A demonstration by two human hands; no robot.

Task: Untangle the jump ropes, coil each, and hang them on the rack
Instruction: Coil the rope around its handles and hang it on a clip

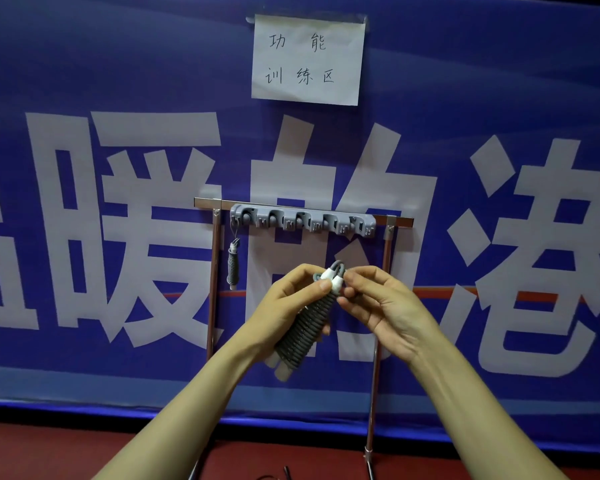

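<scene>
Left hand [284, 299] grips the coiled grey jump rope [305, 327], held tilted below the rack | right hand [385, 306] pinches its upper end beside the white handle tips | behind: grey hook rack [302, 221] on metal frame [214, 271]; second coiled rope [232, 265] hangs from the leftmost hook | farthest: blue banner [84, 81], paper sign [309, 60]
</scene>
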